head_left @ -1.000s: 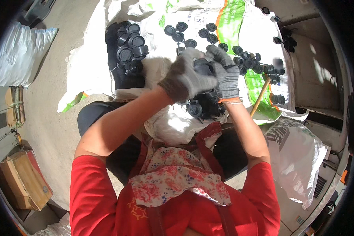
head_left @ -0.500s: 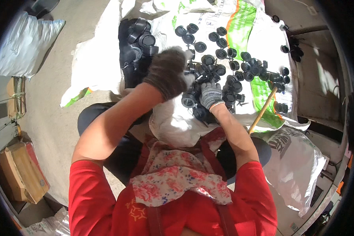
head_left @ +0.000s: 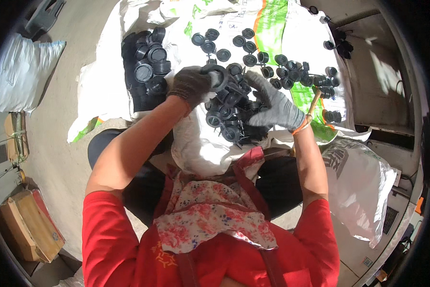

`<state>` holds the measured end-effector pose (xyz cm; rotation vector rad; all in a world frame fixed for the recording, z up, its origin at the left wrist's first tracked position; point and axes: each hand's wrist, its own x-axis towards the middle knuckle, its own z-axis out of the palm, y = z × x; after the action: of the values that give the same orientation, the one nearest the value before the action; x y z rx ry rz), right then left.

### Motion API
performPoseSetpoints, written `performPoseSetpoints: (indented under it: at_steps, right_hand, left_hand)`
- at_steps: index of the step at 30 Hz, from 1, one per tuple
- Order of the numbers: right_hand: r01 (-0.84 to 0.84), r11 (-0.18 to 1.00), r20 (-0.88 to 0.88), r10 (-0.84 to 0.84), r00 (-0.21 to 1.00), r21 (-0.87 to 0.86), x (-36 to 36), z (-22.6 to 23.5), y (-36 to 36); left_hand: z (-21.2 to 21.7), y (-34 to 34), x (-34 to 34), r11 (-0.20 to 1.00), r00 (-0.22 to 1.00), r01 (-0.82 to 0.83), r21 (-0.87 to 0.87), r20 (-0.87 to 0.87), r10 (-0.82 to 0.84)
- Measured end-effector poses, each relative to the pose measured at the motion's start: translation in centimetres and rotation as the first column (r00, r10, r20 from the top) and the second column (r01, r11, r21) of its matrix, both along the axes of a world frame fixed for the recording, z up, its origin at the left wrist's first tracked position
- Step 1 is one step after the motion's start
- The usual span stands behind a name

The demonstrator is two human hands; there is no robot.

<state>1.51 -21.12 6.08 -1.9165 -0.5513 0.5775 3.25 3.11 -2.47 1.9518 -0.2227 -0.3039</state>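
Concrete floor (head_left: 57, 162) in hard sun, spread with a white woven sack (head_left: 315, 33) striped green; cardboard boxes (head_left: 26, 229) at lower left. Left hand (head_left: 190, 86) gloved, clamped on a black ring cap (head_left: 218, 76) above the sack's middle, opening facing up-right. Right hand (head_left: 276, 105) gloved, fingers spread, resting on the black cap pile (head_left: 231, 117).

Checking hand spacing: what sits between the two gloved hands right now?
In the head view, a heap of black plastic caps fills the gap between the left hand and right hand, atop a white sack.
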Motion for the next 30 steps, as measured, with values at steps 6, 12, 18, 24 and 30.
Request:
performPoseSetpoints:
  at_steps: [6,12,18,24,30]
  right_hand:
    - [0.171,0.951,0.718,0.070,0.692,-0.257,-1.2,-3.7,1.0]
    - [0.297,0.828,0.808,0.277,0.519,-0.475,-1.5,-0.8,3.0]
    - [0.172,0.744,0.679,0.458,0.574,-0.646,-1.7,-0.5,2.7]
    - [0.177,0.871,-0.468,0.067,0.881,0.458,-0.1,-0.8,-0.2]
    - [0.556,0.642,-0.527,-0.267,0.807,0.527,0.1,-0.6,3.9]
  left_hand:
    - [3.4,-1.9,-2.6,0.904,0.956,0.137,-0.405,-0.184,-0.227]
    - [3.0,-1.5,-2.8,0.551,0.522,-0.340,-0.762,-0.640,-0.564]
    - [6.5,-1.8,-3.1,0.920,0.870,0.255,0.298,0.344,-0.353]
    - [7.0,-1.3,-3.6,0.997,0.883,0.081,-0.017,0.464,-0.064]
    - [3.7,-1.8,-3.8,0.642,0.971,0.223,-0.734,0.110,-0.212]
